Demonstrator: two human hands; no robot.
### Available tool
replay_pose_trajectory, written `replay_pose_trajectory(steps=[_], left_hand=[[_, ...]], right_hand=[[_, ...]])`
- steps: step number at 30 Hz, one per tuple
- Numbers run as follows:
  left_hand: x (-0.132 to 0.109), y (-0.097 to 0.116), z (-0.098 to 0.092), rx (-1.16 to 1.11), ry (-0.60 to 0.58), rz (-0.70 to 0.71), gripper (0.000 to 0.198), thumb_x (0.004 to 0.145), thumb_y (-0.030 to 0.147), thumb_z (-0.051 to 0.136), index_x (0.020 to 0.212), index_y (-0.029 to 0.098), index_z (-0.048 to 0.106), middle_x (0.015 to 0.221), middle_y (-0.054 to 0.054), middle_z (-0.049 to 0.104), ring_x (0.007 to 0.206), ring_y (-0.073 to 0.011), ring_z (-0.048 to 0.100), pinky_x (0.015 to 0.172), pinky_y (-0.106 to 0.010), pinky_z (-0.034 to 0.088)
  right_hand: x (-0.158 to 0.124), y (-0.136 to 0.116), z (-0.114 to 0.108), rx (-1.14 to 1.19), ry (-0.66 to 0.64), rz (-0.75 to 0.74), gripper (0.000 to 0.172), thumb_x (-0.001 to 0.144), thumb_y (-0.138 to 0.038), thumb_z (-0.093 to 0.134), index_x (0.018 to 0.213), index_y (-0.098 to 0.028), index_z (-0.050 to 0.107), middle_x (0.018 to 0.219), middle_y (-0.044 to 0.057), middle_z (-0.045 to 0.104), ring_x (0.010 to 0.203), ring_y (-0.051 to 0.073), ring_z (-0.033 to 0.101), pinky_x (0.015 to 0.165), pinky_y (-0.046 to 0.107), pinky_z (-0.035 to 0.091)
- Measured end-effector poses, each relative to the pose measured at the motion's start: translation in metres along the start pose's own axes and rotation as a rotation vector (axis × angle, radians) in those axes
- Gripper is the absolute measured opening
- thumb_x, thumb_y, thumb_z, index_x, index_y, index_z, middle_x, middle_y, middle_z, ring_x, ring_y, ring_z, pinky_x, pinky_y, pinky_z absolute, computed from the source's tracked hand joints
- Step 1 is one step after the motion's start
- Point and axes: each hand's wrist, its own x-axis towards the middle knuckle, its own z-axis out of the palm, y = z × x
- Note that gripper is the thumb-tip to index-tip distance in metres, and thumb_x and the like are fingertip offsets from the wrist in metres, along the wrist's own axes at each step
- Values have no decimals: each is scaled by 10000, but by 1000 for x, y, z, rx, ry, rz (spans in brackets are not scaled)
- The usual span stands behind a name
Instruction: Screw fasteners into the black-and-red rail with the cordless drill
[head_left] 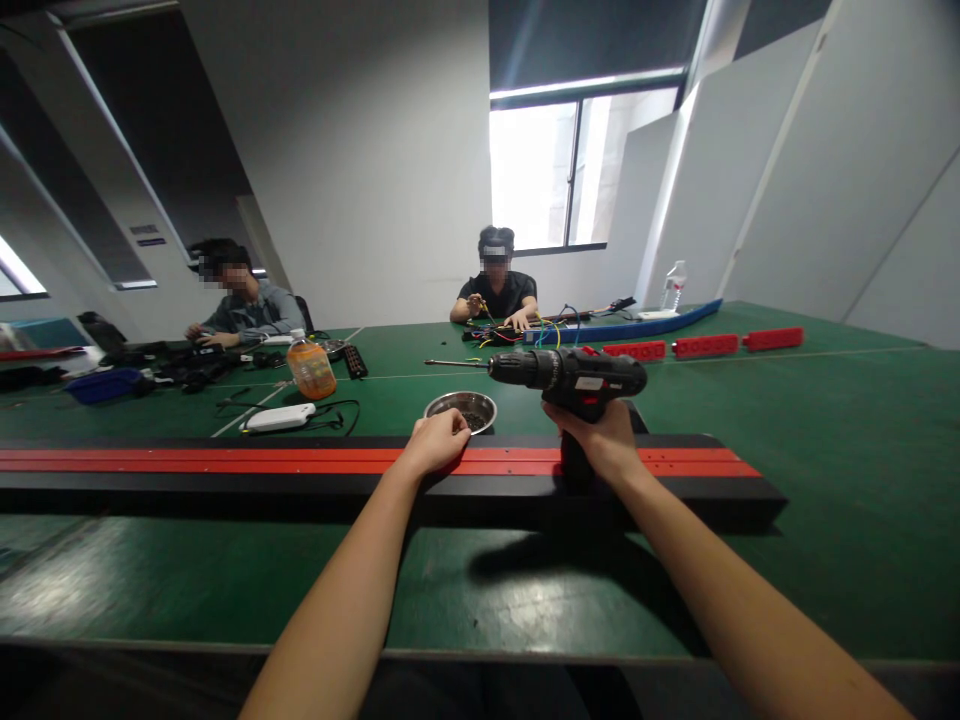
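Observation:
My right hand grips a black cordless drill, whose long bit points left. The drill is held over a long black bar with a red strip along its top. At the near rim of a round metal bowl, my left hand has its fingers curled together. Small dark pieces, apparently screws, lie in the bowl. Whatever the left fingertips may pinch is too small to make out.
Beyond the bar are a white power bank with cables and an orange-filled jar. Red blocks and a long blue strip lie at the back right. Across the table, one person handles wires; another person sits further left.

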Motion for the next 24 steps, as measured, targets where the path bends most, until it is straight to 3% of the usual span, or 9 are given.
replay_pose_trajectory(steps=[9, 19, 24], left_hand=[[7, -8, 0, -467, 233, -18, 138, 859, 317, 616, 843, 182, 639, 868, -78, 718, 797, -207, 658, 751, -320, 486], [-2, 21, -44, -1285, 444, -20, 309, 807, 412, 746, 937, 164, 615, 864, -29, 675, 739, -128, 662, 726, -276, 546], [-8, 28, -55, -1427, 404, -2, 323, 772, 385, 787, 924, 172, 596, 861, -9, 660, 749, -109, 653, 719, -246, 543]], right_hand=[[1, 3, -2, 8, 20, 20, 402, 634, -547, 835, 602, -180, 675, 555, 31, 650, 530, 196, 598, 555, 315, 453], [1, 3, -2, -25, 12, -4, 411, 658, -568, 816, 692, -169, 725, 602, 42, 678, 565, 209, 622, 582, 323, 475], [0, 3, -3, -22, 13, -26, 397, 663, -559, 817, 694, -174, 725, 615, 46, 689, 582, 221, 639, 599, 331, 490]])
